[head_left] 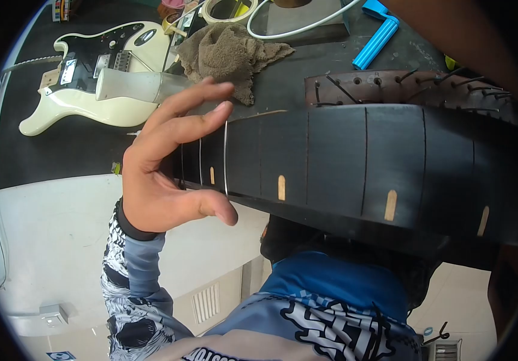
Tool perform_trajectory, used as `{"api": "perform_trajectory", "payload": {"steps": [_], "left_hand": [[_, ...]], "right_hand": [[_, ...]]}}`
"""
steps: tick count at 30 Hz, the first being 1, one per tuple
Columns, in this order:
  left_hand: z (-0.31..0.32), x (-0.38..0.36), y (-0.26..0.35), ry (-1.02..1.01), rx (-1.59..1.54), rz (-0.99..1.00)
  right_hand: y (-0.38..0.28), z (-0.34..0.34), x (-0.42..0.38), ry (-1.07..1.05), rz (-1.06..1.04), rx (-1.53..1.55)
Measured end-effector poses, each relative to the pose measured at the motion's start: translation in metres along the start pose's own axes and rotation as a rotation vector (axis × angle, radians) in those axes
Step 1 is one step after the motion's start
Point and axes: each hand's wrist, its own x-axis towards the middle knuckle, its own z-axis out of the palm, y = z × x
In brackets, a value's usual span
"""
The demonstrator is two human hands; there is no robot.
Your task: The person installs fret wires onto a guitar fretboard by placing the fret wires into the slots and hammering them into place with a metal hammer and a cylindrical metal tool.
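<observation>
A dark guitar fretboard (337, 156) stretches across the middle of the head view, with cut fret slots and several pale wooden inlays (281, 188). A shiny fret wire (226, 157) lies across its narrower left part, and another is farther left. My left hand (165, 153) spans the board there, with thumb and fingers spread apart. One fingertip is at the wire's upper end; the thumb is near its lower end. Behind the board stands a brown strip with holes (385, 83), with several thin dark pieces stuck in it. My right hand cannot be seen; a dark blurred arm (457, 30) crosses the upper right.
A cream electric guitar body (78, 108) lies on the dark bench at left. A translucent bottle (127, 85) lies over it. Behind are a brown cloth (226, 54), a tape roll (229, 7), a white cable (295, 35) and a blue plastic tool (378, 42).
</observation>
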Motion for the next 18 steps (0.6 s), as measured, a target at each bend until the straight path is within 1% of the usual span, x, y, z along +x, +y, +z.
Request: {"api": "perform_trajectory", "payload": {"steps": [1,5,7,14,17,18], "left_hand": [[0.000,0.000,0.002,-0.020,0.051,-0.005],[0.007,0.008,0.001,-0.005,0.023,0.051],[0.006,0.009,-0.002,-0.091,0.100,0.105],[0.009,0.007,-0.004,-0.091,0.093,0.112],[0.005,0.009,-0.001,-0.068,0.083,0.064],[0.002,0.010,-0.002,-0.089,0.112,0.099]], "right_hand": [[0.000,0.000,0.000,0.003,0.002,0.001],[0.003,-0.003,-0.002,0.009,0.009,-0.006],[0.003,-0.004,-0.003,0.013,0.011,-0.006],[0.003,-0.006,0.000,0.017,0.023,-0.003],[0.003,-0.010,0.003,0.009,0.026,0.000],[0.003,-0.012,0.004,0.003,0.027,0.001]]}}
